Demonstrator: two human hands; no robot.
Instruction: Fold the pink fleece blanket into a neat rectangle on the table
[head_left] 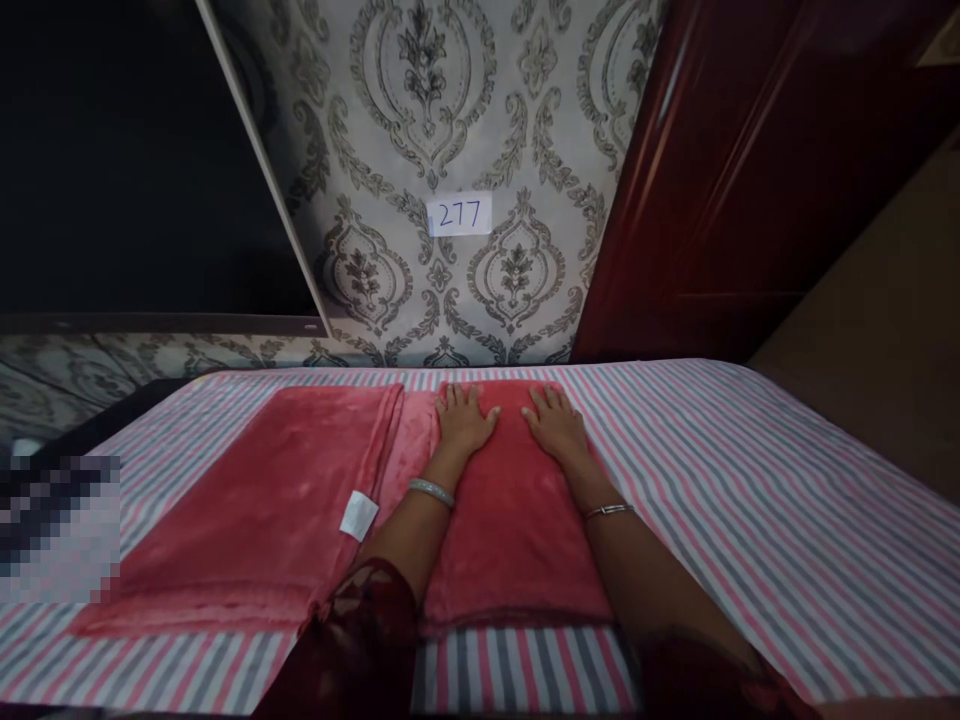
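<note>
A red plush blanket (517, 540) lies partly folded on a striped cloth, its left and right parts folded inward with a lighter strip between them. My left hand (463, 422) rests flat on the far end of the right-hand part, near its inner edge, fingers spread. On the same part, close to the outer edge, my right hand (556, 425) lies palm down with its fingers apart. Neither hand grips anything. A white label (359, 515) sticks out at the inner edge of the left-hand part.
The striped cloth (720, 480) covers the table under the blanket. Behind stands a patterned wall with a paper marked 277 (460, 214). A large dark screen (135, 160) is at the left, and a dark red wooden panel (720, 170) at the right. A patch at the far left is pixelated.
</note>
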